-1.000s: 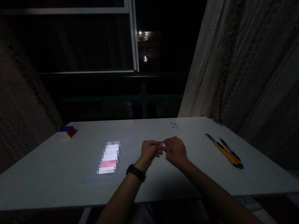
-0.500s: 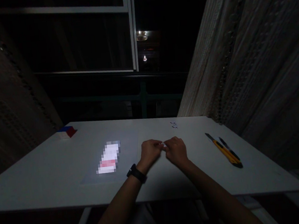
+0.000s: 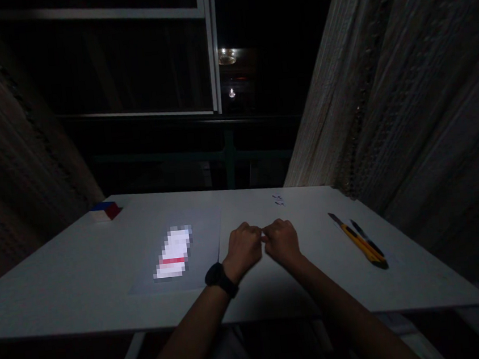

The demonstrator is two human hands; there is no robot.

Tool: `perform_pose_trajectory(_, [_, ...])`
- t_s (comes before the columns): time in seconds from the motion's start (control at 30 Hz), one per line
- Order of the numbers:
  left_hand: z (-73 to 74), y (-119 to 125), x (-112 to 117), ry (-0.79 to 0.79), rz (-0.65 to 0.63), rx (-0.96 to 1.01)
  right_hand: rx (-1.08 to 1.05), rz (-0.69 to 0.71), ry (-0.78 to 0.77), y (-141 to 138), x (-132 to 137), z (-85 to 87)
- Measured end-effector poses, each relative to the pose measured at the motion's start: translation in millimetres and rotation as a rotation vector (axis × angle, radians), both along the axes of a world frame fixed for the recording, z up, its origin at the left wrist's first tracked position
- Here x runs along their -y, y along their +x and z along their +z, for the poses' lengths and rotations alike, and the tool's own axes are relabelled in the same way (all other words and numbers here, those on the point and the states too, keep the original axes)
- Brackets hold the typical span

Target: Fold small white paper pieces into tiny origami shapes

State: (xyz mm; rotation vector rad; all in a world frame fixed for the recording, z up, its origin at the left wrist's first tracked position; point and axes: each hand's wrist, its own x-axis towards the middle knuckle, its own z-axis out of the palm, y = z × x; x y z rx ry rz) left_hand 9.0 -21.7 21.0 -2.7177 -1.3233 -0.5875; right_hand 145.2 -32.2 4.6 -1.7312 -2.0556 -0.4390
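Observation:
Over the middle of the white table [image 3: 115, 258], my left hand [image 3: 243, 249] and my right hand [image 3: 282, 242] meet at their fingertips. Both are closed, with thumbs and fingers pinched together. Between them is a small white piece [image 3: 263, 234], almost wholly covered by the fingers; its kind is too small to make out. A black watch [image 3: 221, 279] is on my left wrist. Beyond the hands lie small pale bits with dark marks [image 3: 278, 200].
A yellow utility knife [image 3: 359, 242] and a dark pen [image 3: 366, 235] lie at the right. Left of my hands, a lit phone [image 3: 174, 252] rests on a paper sheet [image 3: 207, 257]. A colored cube [image 3: 105, 211] sits at the far left. Curtains [image 3: 323, 79] flank the dark window.
My left hand has turned slightly, its fingers curling further in. Less of the white piece shows between the fingertips. My right hand has barely moved.

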Motion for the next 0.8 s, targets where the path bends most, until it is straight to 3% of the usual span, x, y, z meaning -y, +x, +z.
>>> perform_pose_trajectory(0.27, [-2.1,-0.1,-1.1,-0.017,-0.005,-0.031,0.041,-0.043,-0.063,-3.1,-1.7,-0.5])
perform_pose_trajectory(0.47, [-5.0,-4.5,-5.1,0.002,-0.096,0.053,-0.003,-0.04,-0.021,1.4,-2.8,-2.8])
perform_pose_trajectory(0.8, [-12.5,-7.1,-18.4,-0.034,-0.016,0.246,-0.206,0.045,0.057,5.3,-0.7,-5.0])
